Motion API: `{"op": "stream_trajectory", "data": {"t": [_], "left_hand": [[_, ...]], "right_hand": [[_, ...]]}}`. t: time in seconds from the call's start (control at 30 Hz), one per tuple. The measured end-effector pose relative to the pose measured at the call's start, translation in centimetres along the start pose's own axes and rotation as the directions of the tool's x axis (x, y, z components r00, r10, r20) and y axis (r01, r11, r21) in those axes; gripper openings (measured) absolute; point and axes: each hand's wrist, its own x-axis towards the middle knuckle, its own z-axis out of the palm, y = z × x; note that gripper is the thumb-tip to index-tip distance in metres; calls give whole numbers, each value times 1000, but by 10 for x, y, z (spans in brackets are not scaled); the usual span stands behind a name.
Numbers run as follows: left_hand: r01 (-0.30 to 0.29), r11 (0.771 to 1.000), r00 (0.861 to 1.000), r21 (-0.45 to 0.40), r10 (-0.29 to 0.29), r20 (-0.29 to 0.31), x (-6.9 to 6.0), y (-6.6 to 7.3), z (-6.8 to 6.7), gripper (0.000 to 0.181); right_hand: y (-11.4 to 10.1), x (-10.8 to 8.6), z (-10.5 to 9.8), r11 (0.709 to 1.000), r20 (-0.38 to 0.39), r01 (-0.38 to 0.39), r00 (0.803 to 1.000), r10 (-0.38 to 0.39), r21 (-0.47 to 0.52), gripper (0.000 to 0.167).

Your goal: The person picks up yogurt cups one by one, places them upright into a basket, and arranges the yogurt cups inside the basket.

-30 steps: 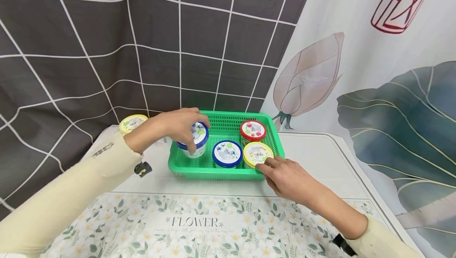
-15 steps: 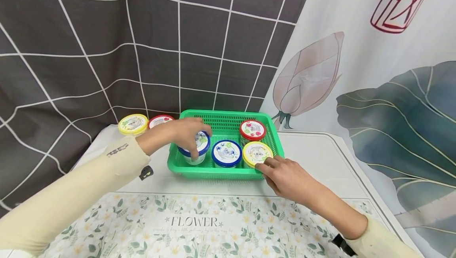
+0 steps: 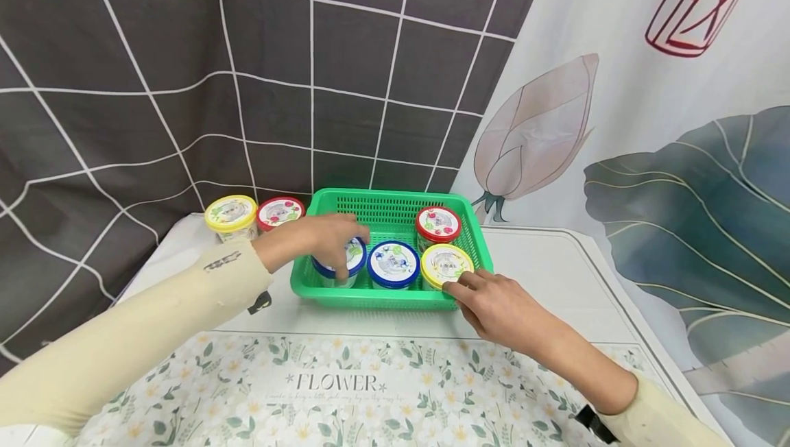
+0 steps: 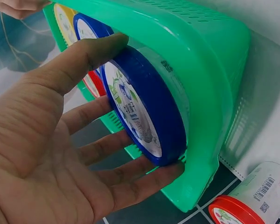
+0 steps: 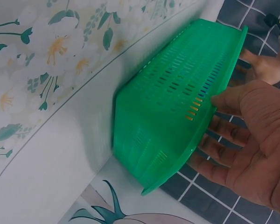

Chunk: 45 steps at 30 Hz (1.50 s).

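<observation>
While the green slotted plastic basket (image 3: 370,299) lies with its long axis running left to right on the white counter (image 3: 543,269), the action is at its left end. There, the left hand (image 3: 322,236) has its fingers curved around the rim of a round, pale-walled tub with a blue lid (image 4: 135,109): thumb on the person's side, the others around the far side. So the tub sits directly under that palm, upright or nearly so, just inside the basket's left end, and its neighbour, a second blue-lidded round tub (image 3: 393,265), is immediately to its right.

Over at the near right corner, the right hand (image 3: 494,306) pinches the basket's rim, just beside a yellow-lidded tub (image 3: 447,265); for the gripped tub, the left is clearly the nearer hand.

Now, what's out of sight? Part of the gripped lid is behind the left hand, and the basket's near wall covers the tub bases, so whether this one rests on the floor, I cannot tell. Outside, a red-lidded tub (image 3: 280,211) is partly masked by the left arm, and its lower corner of the left wrist view cuts it off. Label print is too small to read.
</observation>
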Motion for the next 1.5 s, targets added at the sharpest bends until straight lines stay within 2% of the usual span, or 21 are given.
{"op": "stream_trajectory", "data": {"t": [0.33, 0.6, 1.2, 1.5], "left_hand": [[53, 998, 995, 34, -56, 86, 2, 3, 2, 82], [70, 997, 991, 45, -75, 112, 1, 7, 1, 83], [82, 995, 987, 51, -88, 137, 5, 6, 1, 90], [48, 997, 993, 61, -54, 104, 7, 3, 0, 90]], "right_hand": [[-1, 0, -1, 1000, 6, -2, 1000, 2, 9, 33], [-1, 2, -1, 1000, -4, 0, 1000, 0, 2, 33], [-2, 0, 0, 1000, 15, -1, 1000, 1, 15, 37], [-1, 0, 1, 1000, 17, -8, 1000, 7, 17, 36]]}}
